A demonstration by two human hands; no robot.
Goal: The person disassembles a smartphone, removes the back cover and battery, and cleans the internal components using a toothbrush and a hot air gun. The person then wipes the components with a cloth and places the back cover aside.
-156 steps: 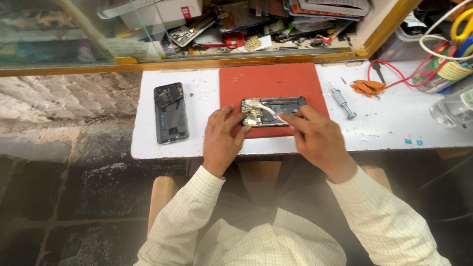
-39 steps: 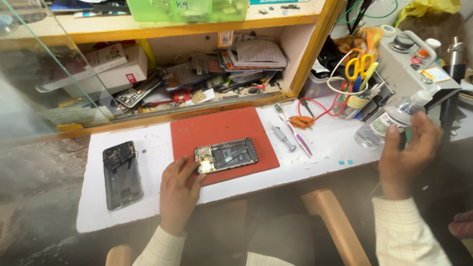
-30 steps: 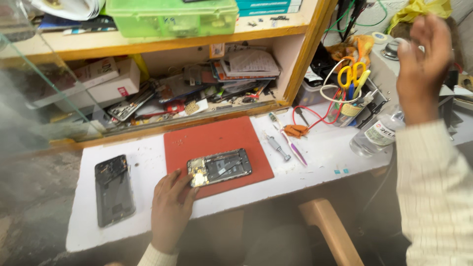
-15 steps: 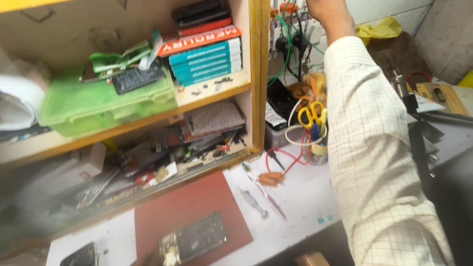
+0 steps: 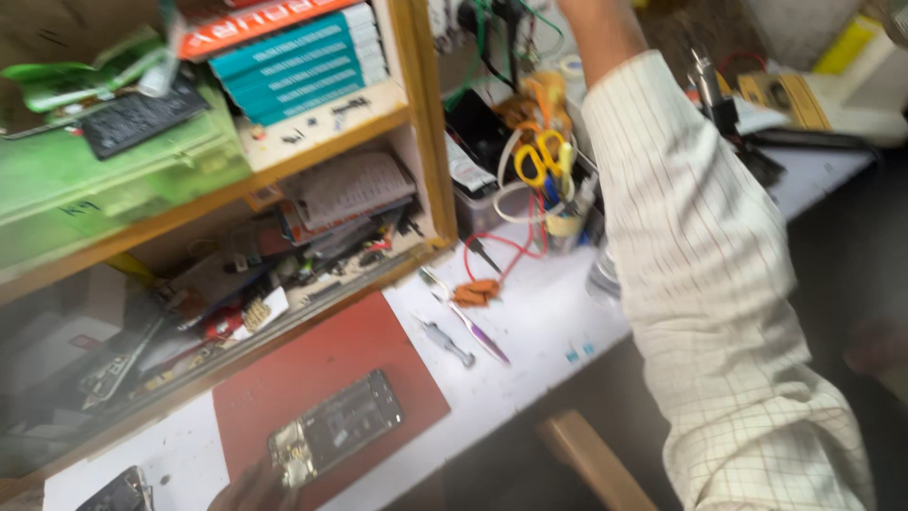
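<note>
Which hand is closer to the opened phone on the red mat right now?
Left. The left hand sits at the bottom edge, its fingertips right by the opened phone on the red mat. The right arm reaches up and away; its hand is out of frame.

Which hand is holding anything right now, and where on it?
Left fingers rest at the opened phone's near end; a grip cannot be told. Right hand is out of frame.

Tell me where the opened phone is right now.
In the head view the opened phone lies low and left of centre on the red mat, with the left hand at its near end.
</note>
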